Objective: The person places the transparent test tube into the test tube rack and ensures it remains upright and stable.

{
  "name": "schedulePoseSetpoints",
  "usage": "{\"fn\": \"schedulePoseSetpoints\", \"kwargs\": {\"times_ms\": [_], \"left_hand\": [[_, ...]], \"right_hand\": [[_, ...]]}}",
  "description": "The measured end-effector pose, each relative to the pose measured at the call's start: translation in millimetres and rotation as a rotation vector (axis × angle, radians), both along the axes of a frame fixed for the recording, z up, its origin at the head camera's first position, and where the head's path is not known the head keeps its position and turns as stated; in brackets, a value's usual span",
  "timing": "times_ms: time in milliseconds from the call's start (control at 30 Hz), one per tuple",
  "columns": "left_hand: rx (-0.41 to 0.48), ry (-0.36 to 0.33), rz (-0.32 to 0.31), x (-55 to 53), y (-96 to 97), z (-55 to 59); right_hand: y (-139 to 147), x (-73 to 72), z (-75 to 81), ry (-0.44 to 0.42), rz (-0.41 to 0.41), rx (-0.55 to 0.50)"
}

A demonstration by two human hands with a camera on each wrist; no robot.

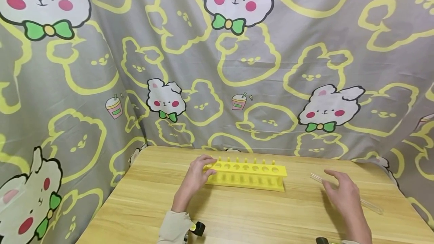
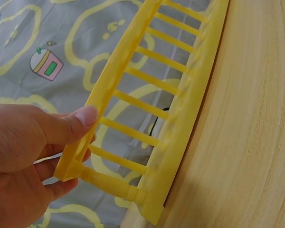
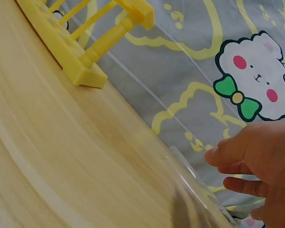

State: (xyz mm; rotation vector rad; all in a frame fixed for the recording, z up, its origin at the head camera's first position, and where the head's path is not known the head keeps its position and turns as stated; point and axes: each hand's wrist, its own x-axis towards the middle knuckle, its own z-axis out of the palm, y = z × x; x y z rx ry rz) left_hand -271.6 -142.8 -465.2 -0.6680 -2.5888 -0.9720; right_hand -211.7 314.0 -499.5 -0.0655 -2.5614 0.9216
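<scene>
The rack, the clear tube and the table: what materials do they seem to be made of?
Rack: probably moulded plastic, since it is uniformly yellow with a slight sheen. Tube: glass or clear plastic; it is see-through with bright edge highlights, and the look cannot settle which. Table: wood or wood-look laminate, smooth, with pale brown grain lines.

Yellow rack [image 1: 250, 172], clear tube [image 1: 372, 206] on table [image 1: 244, 214]

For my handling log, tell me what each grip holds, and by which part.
The left grip holds the yellow rack by the left end of its upper plate; the right grip holds nothing.
</scene>
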Motion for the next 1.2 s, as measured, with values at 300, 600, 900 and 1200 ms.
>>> {"fn": "schedulePoseSetpoints", "kwargs": {"times_ms": [300,600,900,1200], "left_hand": [[0.007,-0.006,0.005,1.7,-0.2,0.8],[0.004,0.001,0.005,1.6,-0.5,0.0],[0.008,0.016,0.003,1.1,0.7,0.0],[0.009,0.014,0.004,1.4,0.4,-0.4]], "right_hand": [[6,-2.8,-7.0,-0.021,0.001,0.035],[12,-4.4,-12.9,-0.077,0.016,0.021],[20,-8.5,-14.0,-0.083,-0.018,0.104],[24,-10.1,-14.2,-0.219,-0.001,0.088]]}}
